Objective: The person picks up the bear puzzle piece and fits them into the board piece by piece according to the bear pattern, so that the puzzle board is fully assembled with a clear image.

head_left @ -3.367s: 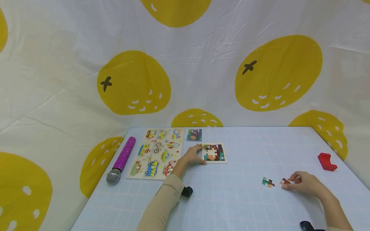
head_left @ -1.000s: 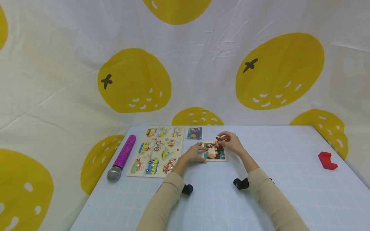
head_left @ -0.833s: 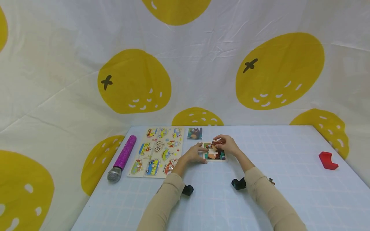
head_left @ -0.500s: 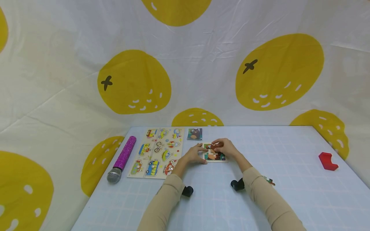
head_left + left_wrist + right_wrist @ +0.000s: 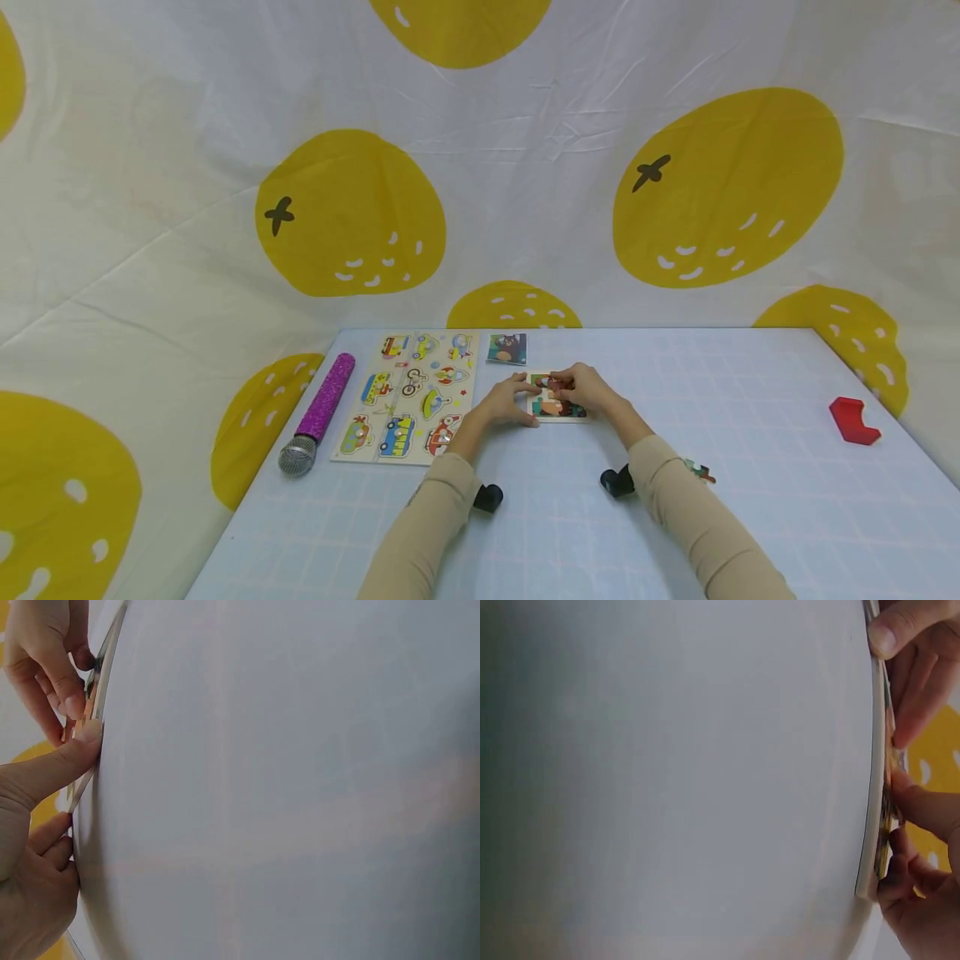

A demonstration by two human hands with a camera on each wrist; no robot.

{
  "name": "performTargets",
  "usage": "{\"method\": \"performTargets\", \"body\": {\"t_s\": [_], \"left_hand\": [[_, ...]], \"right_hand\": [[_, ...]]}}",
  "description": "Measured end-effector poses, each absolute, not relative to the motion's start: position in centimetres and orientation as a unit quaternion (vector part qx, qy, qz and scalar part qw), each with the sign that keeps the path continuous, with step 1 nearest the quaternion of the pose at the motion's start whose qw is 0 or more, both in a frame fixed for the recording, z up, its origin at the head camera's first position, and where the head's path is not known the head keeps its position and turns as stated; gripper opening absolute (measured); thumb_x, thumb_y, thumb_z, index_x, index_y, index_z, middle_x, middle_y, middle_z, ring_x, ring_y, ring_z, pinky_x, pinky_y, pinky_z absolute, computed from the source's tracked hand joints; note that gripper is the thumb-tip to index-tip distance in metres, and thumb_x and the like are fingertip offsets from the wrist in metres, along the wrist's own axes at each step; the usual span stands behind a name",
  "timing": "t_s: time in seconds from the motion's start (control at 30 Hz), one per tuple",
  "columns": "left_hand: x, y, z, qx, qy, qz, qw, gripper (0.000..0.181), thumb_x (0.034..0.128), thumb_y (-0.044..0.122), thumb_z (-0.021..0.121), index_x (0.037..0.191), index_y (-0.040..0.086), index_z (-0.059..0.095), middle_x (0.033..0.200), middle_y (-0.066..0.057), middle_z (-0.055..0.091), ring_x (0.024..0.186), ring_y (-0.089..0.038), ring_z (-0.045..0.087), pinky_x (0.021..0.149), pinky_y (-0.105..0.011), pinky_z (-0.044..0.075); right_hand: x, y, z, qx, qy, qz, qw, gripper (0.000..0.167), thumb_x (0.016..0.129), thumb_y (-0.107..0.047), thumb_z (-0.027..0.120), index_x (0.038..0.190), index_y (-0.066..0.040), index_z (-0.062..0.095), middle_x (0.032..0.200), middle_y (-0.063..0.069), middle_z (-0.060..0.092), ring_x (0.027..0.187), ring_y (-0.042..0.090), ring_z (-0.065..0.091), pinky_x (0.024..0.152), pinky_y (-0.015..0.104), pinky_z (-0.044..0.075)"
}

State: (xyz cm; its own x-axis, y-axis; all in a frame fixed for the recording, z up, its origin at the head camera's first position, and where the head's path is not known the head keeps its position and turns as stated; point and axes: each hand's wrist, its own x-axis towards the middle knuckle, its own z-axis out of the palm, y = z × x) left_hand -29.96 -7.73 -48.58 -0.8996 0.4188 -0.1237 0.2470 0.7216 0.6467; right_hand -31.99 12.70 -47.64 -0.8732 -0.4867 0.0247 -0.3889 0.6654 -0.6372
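Note:
A small framed jigsaw puzzle [image 5: 564, 419] with a bear picture lies on the table in the head view. My left hand [image 5: 506, 402] grips its left side, the thumb at the near edge and the other fingers farther back, as the left wrist view shows of that hand [image 5: 41, 832]. Over the upper part of the picture, my right hand [image 5: 592, 391] pinches a brown jigsaw piece [image 5: 551, 382] between thumb and fingers. The piece is down at the puzzle's surface and partly covered by those fingers. The right wrist view shows the frame edge-on [image 5: 873, 780].
Left of the puzzle lies a vehicle peg puzzle [image 5: 405, 400], and beyond it a glittery pink microphone [image 5: 322, 408]. A bear picture card [image 5: 507, 348] is behind. Another jigsaw piece [image 5: 701, 472] shows beside the right sleeve. A red block [image 5: 853, 421] sits far right.
My right hand has carried the brown piece from the table's right side to the puzzle, then lowered it leftward onto the picture. The left hand has stayed at the frame.

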Motion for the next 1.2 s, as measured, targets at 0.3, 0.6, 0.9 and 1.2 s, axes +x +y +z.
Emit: {"method": "performTargets", "body": {"t_s": [0.3,0.6,0.9,1.2], "left_hand": [[-29.8,-7.7,-48.4,0.181,0.919,0.324,0.129,0.058,0.0724,0.022,0.082,0.126,0.013,0.061,0.152,-0.010,0.029,0.141,-0.033,0.022,0.113,-0.050,0.021],[-29.9,-7.7,-48.4,0.181,0.920,0.324,0.129,0.058,0.0727,0.022,0.082,0.126,0.013,0.061,0.152,-0.011,0.029,0.141,-0.033,0.022,0.113,-0.050,0.020],[-29.8,-7.7,-48.4,0.182,0.917,0.331,0.130,0.057,0.0724,0.020,0.082,0.125,0.012,0.061,0.152,-0.012,0.029,0.141,-0.033,0.020,0.113,-0.051,0.020],[-29.8,-7.6,-48.4,0.181,0.919,0.326,0.130,0.057,0.0729,0.021,0.082,0.125,0.012,0.061,0.152,-0.011,0.029,0.141,-0.032,0.022,0.113,-0.050,0.021]], "right_hand": [[-31.7,12.5,-47.3,-0.244,0.940,-0.229,0.063,0.046,0.086,-0.023,0.070,0.122,0.005,0.059,0.098,0.017,0.055,0.080,0.023,0.046,0.066,0.034,0.043],[-31.7,13.0,-47.2,-0.264,0.938,-0.215,0.060,0.049,0.085,-0.027,0.070,0.123,0.001,0.060,0.093,0.015,0.052,0.079,0.023,0.045,0.064,0.034,0.041],[-31.5,12.8,-47.2,-0.277,0.944,-0.170,0.063,0.045,0.089,-0.023,0.065,0.127,0.000,0.057,0.104,0.019,0.052,0.090,0.030,0.050,0.077,0.044,0.048],[-30.4,11.9,-46.7,-0.258,0.959,-0.086,0.076,0.042,0.097,-0.025,0.052,0.132,-0.003,0.053,0.116,0.019,0.049,0.100,0.034,0.049,0.082,0.050,0.050]]}}
